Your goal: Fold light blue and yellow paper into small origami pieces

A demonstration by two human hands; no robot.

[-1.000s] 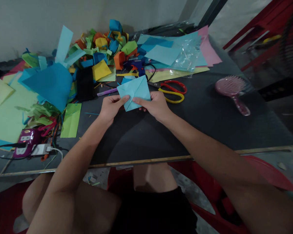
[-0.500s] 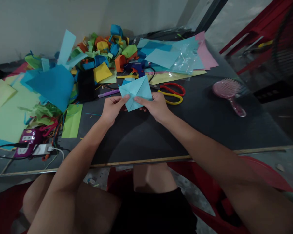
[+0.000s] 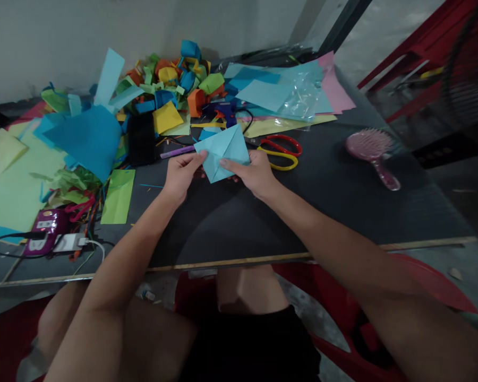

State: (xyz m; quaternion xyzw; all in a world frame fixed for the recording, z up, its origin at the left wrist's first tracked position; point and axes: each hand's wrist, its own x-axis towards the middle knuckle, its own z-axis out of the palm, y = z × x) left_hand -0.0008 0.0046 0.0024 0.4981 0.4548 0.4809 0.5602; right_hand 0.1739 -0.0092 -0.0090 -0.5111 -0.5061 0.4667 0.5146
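A folded light-blue paper (image 3: 225, 154) is held just above the dark table (image 3: 334, 201) between both hands. My left hand (image 3: 181, 175) pinches its left edge with thumb and fingers. My right hand (image 3: 253, 172) grips its lower right side, thumb lying on top across the folds. The paper shows diagonal creases and a point facing toward me.
Red-and-yellow scissors (image 3: 281, 148) lie just right of the hands. A pink hairbrush (image 3: 372, 151) sits farther right. A heap of coloured paper scraps (image 3: 163, 87), a blue glue gun (image 3: 223, 111), a black block (image 3: 140, 139), a purple pen (image 3: 177, 152) and a purple plug box (image 3: 43, 228) crowd the left and back.
The left thumb has shifted slightly up along the paper's left edge, and the paper has tilted a little. The hands stay in the same place.
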